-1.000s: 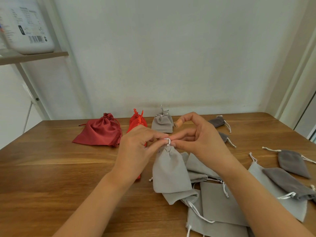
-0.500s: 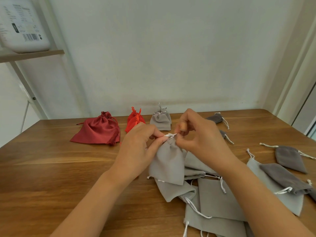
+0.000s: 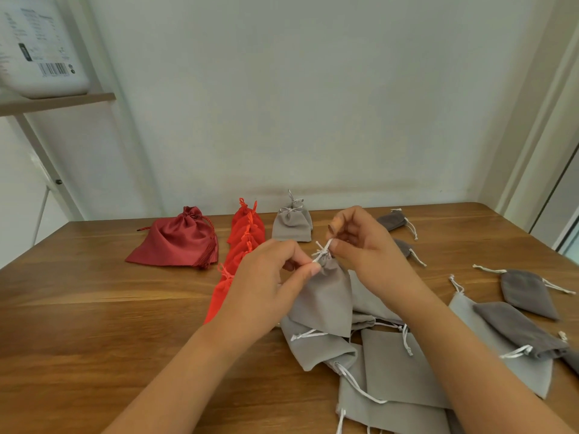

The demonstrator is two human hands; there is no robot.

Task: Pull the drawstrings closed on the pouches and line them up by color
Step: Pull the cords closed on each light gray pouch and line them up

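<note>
- Hanging from both grips: light grey velvet drawstring pouch [image 3: 322, 296], neck up at 12 o'clock, body dropping toward 6 o'clock. Long axis is near upright, with the bottom corner leaning to 5 o'clock.
- left grip [image 3: 266, 277] closed: thumb and forefinger pinch the white drawstring cord [image 3: 322, 251] at the 9 o'clock side of the gathered neck.
- right grip [image 3: 360, 245] closed: pinches the same cord on the 3 o'clock side, slightly higher.
- Neck looks bunched tight, so the closing step is likely about finished and placing comes next.
- Key relation: two closed light grey pouches [image 3: 291, 225] stand at 11 o'clock from the pinch point, near, at the far side of the wooden tabletop [image 3: 94, 324].
- Judged move: a short carry up and away toward 11–12 o'clock. The left grip sits slightly nearer that spot.
- Line of bright red fabric pouches [image 3: 247, 233] just beside the grey pair at its 9 o'clock side; dark red satin pouch [image 3: 178, 239] further out at 9 o'clock.
- Heap of flat light grey pouches [image 3: 391, 371] lies at 6 o'clock, under the held pouch; cannot tell if its lower edge touches the heap.
- Dark grey pouches [image 3: 526, 296] scattered from 1 to 4 o'clock, well apart from the grips.
- Risk, judged: trailing cords in the heap could snag on lift-off.
</note>
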